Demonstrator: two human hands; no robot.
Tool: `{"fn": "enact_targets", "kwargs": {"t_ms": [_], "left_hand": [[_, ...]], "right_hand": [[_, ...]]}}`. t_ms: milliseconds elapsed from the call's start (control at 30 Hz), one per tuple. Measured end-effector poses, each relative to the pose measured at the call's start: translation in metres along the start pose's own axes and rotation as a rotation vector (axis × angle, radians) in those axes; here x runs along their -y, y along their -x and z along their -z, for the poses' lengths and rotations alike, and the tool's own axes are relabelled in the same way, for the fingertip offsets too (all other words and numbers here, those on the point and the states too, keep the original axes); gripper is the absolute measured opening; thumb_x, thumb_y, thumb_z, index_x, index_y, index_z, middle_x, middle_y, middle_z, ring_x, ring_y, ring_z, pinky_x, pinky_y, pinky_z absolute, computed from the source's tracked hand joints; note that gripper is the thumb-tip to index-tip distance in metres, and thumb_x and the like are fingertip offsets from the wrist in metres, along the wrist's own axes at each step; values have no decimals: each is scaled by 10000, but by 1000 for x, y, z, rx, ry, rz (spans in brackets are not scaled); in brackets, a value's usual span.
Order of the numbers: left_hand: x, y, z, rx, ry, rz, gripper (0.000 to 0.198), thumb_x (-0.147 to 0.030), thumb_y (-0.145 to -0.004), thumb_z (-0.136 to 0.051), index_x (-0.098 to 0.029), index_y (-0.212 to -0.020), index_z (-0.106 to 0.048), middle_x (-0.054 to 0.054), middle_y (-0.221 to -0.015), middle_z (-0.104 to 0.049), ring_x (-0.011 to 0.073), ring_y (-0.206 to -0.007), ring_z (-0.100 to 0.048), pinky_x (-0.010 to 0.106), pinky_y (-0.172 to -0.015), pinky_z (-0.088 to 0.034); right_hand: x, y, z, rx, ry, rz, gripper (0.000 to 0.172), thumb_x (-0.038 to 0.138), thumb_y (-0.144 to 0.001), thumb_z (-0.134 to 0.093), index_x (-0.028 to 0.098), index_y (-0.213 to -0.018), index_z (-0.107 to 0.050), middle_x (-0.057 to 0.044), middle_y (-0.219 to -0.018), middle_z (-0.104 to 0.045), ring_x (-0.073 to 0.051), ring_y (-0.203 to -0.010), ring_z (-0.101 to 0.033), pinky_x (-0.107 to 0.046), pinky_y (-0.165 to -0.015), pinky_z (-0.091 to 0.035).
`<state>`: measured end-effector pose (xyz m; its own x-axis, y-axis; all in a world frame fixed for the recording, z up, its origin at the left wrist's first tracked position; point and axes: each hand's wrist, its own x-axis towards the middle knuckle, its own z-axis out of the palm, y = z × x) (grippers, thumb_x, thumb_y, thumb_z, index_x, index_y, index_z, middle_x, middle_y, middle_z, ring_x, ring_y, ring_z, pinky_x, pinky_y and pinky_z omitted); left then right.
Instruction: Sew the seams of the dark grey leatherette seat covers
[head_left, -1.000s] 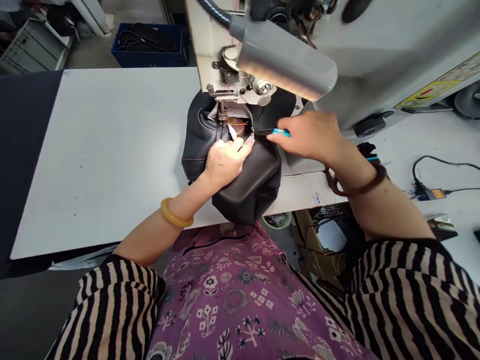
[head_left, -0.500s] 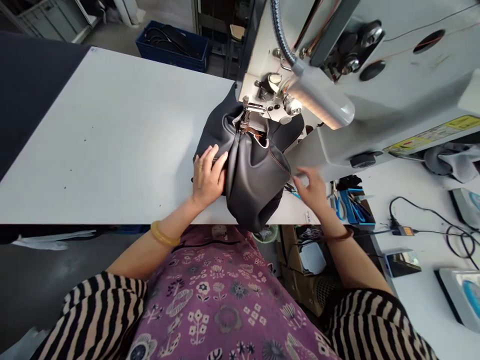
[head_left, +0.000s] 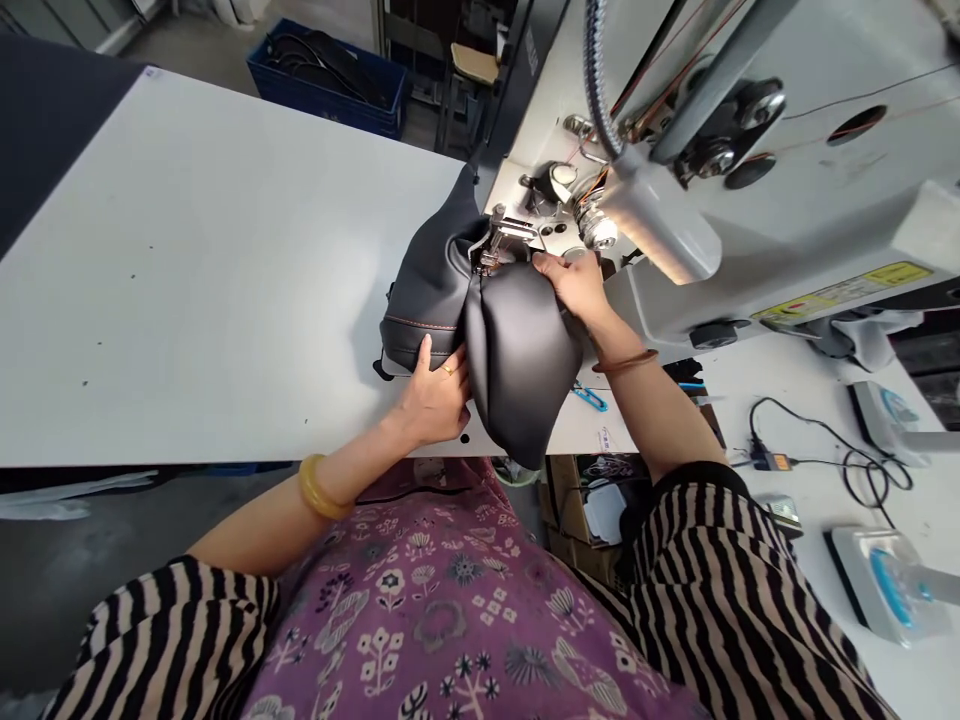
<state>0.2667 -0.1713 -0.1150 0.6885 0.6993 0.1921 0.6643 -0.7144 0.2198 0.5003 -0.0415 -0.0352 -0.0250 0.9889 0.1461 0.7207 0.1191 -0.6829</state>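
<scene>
- Overall, the workstation consists of a white tabletop adjoining an industrial sewing machine with a pale grey body and a flexible-neck lamp.
- Beyond the far edge of the tabletop, a blue plastic crate stands on the floor and holds black strips.
- Right of the machine, a second white tabletop carries a black cable and two white units with blue dials.
- Below the front edge, a cardboard box stands near the person's right side.
- The workpiece, a bunched black leather cover with orange topstitching, rests on the first tabletop at its front edge, with its upper part under the machine's presser foot.
- The left hand is spread, palm and fingers pressed against the lower left of the cover, thumb raised.
- The right hand lies over the cover's upper edge beside the presser foot, fingers together; whether it is pinching the leather cannot be determined.
- Blue-handled snips lie on the tabletop just below the right forearm.
- A yellow bangle encircles the left wrist, a ring sits on a left finger, and a brown bracelet encircles the right wrist.
</scene>
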Motion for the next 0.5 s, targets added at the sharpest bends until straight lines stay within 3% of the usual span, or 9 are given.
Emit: {"fn": "enact_targets", "kwargs": {"t_ms": [67, 133, 233, 300, 367, 433, 500], "left_hand": [[3, 1, -4, 20, -19, -52, 556, -139, -816, -555, -215, -1363, -616, 188, -1425, -575, 442, -1419, -413, 830, -1113, -238], [8, 0, -10, 14, -31, -87, 592, -73, -828, -510, -248, -1387, -594, 161, -1445, -564, 424, -1423, -415, 803, -1117, -278], [14, -7, -19, -66, -67, -113, 544, -55, -880, -449, -250, -1361, -611, 134, -1350, -642, 363, -1334, -530, 714, -1132, -353], [16, -11, -20, -113, -96, -134, 453, -82, -906, -433, -224, -1266, -669, 117, -1228, -706, 304, -1212, -621, 611, -1129, -414], [20, -8, -14, -131, -117, -154, 383, -83, -905, -420, -202, -1113, -718, 94, -1073, -748, 248, -1073, -677, 515, -1090, -470], [30, 3, 0, -130, -135, -169, 334, -69, -884, -420, -199, -948, -720, 63, -918, -753, 222, -979, -695, 472, -1031, -501], [45, 19, 19, -160, -172, -188, 287, -68, -875, -435, -212, -821, -677, 24, -809, -733, 209, -956, -699, 463, -1003, -497]], "right_hand": [[-1, 15, 7, -97, 204, 95, 192, 375, -895, -479, 234, -811, -578, -84, -816, -629, -276, -946, -635, -457, -910, -527], [5, 34, 17, -69, 369, 276, 249, 314, -908, -423, 241, -964, -655, -120, -1053, -689, -298, -1116, -621, -499, -1028, -480], [24, 54, 23, 175, 494, 570, 415, 204, -887, -398, 299, -1207, -645, -57, -1382, -613, -265, -1328, -531, -504, -1101, -439], [40, 55, 18, 328, 576, 712, 503, 135, -841, -415, 313, -1264, -621, -25, -1464, -556, -259, -1391, -480, -525, -1115, -415], [53, 47, 9, 435, 697, 818, 472, 110, -821, -423, 267, -1208, -643, -55, -1367, -627, -269, -1299, -552, -530, -1092, -420], [60, 40, 0, 488, 816, 887, 343, 128, -874, -390, 218, -1047, -672, -69, -1091, -717, -238, -1060, -641, -472, -1012, -468], [60, 36, -5, 508, 899, 926, 327, 150, -930, -333, 203, -908, -655, -55, -873, -697, -205, -859, -623, -410, -903, -498]]}}
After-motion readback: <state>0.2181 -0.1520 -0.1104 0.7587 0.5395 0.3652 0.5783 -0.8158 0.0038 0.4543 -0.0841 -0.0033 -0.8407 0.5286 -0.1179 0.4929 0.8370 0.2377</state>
